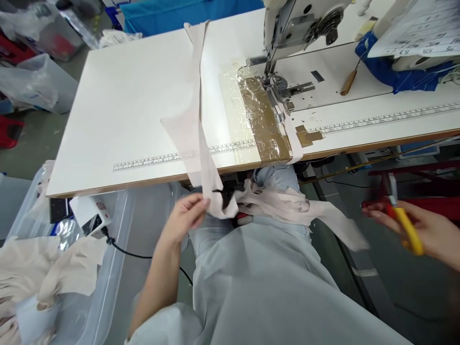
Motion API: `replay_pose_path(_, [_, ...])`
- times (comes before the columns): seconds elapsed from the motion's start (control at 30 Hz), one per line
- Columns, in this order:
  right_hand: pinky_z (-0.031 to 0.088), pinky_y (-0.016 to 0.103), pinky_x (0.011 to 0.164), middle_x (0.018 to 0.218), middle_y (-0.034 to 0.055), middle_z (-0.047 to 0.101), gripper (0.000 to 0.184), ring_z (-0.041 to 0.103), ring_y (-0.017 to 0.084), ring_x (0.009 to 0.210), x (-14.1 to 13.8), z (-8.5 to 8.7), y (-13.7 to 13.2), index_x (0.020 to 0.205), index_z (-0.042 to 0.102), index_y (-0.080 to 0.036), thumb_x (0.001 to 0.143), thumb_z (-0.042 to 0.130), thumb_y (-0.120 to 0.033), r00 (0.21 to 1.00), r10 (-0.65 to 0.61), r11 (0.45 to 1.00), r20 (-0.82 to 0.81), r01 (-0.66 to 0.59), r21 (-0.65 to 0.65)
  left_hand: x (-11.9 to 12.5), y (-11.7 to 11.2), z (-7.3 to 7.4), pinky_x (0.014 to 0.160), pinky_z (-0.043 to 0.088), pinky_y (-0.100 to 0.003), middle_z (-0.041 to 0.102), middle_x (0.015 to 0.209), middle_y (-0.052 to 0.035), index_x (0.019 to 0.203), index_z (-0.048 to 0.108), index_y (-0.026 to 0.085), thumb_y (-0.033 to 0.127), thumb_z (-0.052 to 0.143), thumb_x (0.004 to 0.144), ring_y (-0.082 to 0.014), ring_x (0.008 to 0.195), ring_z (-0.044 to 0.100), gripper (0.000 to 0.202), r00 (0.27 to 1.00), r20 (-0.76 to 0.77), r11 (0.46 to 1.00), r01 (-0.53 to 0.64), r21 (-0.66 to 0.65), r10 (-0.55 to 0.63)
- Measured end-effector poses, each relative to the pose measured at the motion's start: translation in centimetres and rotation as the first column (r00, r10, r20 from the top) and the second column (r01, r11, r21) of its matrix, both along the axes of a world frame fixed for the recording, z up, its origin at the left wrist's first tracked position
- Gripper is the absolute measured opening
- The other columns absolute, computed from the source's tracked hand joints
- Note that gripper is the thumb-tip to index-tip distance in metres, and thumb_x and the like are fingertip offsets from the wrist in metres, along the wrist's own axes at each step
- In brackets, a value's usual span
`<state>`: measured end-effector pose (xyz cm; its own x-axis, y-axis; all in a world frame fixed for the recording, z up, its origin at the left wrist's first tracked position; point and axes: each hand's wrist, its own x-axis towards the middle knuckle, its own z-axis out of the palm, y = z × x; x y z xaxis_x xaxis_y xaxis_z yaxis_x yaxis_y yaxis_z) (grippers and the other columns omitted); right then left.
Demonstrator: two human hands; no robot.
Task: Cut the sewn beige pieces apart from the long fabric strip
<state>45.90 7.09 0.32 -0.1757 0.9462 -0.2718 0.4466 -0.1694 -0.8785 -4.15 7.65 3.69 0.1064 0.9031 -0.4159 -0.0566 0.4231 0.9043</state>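
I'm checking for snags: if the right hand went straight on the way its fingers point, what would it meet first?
The right hand would probably meet the loose end of the pale fabric over the lap, though depth is unclear.

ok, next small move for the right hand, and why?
Probably bring the yellow-handled scissors in toward the pale strip. The right hand holds them off to the right, apart from the cloth, while the left hand pinches the strip just below the table edge.
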Motion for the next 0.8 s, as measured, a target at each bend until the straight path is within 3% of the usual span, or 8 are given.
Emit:
replay_pose_path(0.07, [0.052, 0.039, 0.063, 0.084, 0.0075, 0.066, 0.036, 0.061, 0.026, 0.073, -3.5, 0.0, 0.7, 0.091, 0.065, -0.027, 0.079, 0.077, -0.06, 0.993, 0.013, 0.999, 0.12, -0.007, -0.049, 1.6, -1.9, -2.0, 0.038, 0.03, -0.016, 0.053, 0.042, 0.0037, 0.085, 0.068, 0.015, 0.053, 0.076, 0.08, -0.0068, 0.035, 0.044, 0.039, 0.999, 0.039, 0.995, 0.018, -0.098, -0.014])
replay_pose_path(0.13, [0.051, 0.038, 0.066, 0.079, 0.0081, 0.061, 0.051, 0.058, 0.024, 0.073, -7.9, 0.3, 1.6, 0.084, 0.062, -0.022, 0.082, 0.064, -0.073, 0.964, 0.257, 0.953, 0.062, -0.243, -0.179, 3.3, -3.1, -3.4, 0.043, 0.042, -0.019, 0.065, 0.053, -0.0023, 0.086, 0.068, 0.015, 0.056, 0.076, 0.077, -0.0137, 0.047, 0.061, 0.043, 0.995, 0.099, 0.99, -0.013, -0.143, 0.027])
replay_pose_path(0.2, [0.044, 0.031, 0.061, 0.073, 0.0031, 0.051, 0.058, 0.048, 0.018, 0.066, -12.2, 0.6, 2.5, 0.077, 0.053, -0.021, 0.084, 0.054, -0.078, 0.856, 0.515, 0.832, -0.047, -0.513, -0.21, 4.8, -4.0, -4.0, 0.052, 0.052, -0.023, 0.071, 0.065, -0.0059, 0.086, 0.067, 0.016, 0.058, 0.077, 0.075, -0.0197, 0.063, 0.071, 0.045, 0.986, 0.146, 0.986, -0.055, -0.158, 0.079])
replay_pose_path(0.27, [0.037, 0.028, 0.059, 0.07, -0.0009, 0.043, 0.058, 0.039, 0.014, 0.063, -15.6, 0.9, 3.6, 0.074, 0.043, -0.021, 0.087, 0.051, -0.077, 0.719, 0.692, 0.693, -0.07, -0.688, -0.217, 5.7, -4.6, -4.1, 0.055, 0.055, -0.025, 0.072, 0.068, -0.005, 0.087, 0.066, 0.016, 0.058, 0.077, 0.075, -0.0217, 0.068, 0.073, 0.045, 0.979, 0.162, 0.981, -0.097, -0.166, 0.125])
replay_pose_path(0.37, [0.029, 0.026, 0.056, 0.067, -0.0037, 0.037, 0.058, 0.032, 0.012, 0.061, -18.5, 0.8, 5.3, 0.073, 0.036, -0.021, 0.088, 0.048, -0.076, 0.569, 0.821, 0.539, -0.046, -0.798, -0.269, 6.1, -5.2, -4.0, 0.053, 0.054, -0.025, 0.071, 0.066, -0.0031, 0.086, 0.065, 0.016, 0.058, 0.078, 0.075, -0.0217, 0.063, 0.073, 0.045, 0.975, 0.154, 0.974, -0.129, -0.185, 0.158])
replay_pose_path(0.47, [0.026, 0.025, 0.054, 0.064, -0.0043, 0.035, 0.059, 0.031, 0.011, 0.059, -19.9, 0.6, 6.7, 0.071, 0.035, -0.021, 0.087, 0.046, -0.077, 0.471, 0.882, 0.441, -0.03, -0.846, -0.298, 5.9, -5.4, -3.8, 0.052, 0.053, -0.025, 0.07, 0.065, -0.0041, 0.084, 0.065, 0.015, 0.06, 0.078, 0.074, -0.0226, 0.063, 0.073, 0.047, 0.974, 0.144, 0.969, -0.143, -0.203, 0.174])
replay_pose_path(0.6, [0.027, 0.026, 0.054, 0.062, -0.0038, 0.038, 0.058, 0.034, 0.012, 0.057, -21.2, 0.7, 7.7, 0.069, 0.037, -0.021, 0.085, 0.046, -0.076, 0.39, 0.921, 0.375, 0.001, -0.884, -0.28, 5.7, -5.4, -3.6, 0.053, 0.052, -0.026, 0.072, 0.07, -0.0065, 0.083, 0.066, 0.014, 0.059, 0.079, 0.072, -0.0243, 0.067, 0.074, 0.048, 0.974, 0.126, 0.967, -0.161, -0.199, 0.189])
replay_pose_path(0.8, [0.024, 0.028, 0.055, 0.062, 0.0001, 0.048, 0.047, 0.041, 0.015, 0.056, -22.2, 1.0, 7.4, 0.068, 0.039, -0.021, 0.089, 0.047, -0.062, 0.345, 0.865, 0.424, 0.364, -0.891, -0.164, 5.7, -5.3, -3.4, 0.054, 0.051, -0.027, 0.073, 0.068, -0.009, 0.08, 0.066, 0.014, 0.059, 0.078, 0.073, -0.0257, 0.069, 0.075, 0.046, 0.978, 0.097, 0.965, -0.164, -0.204, 0.187])
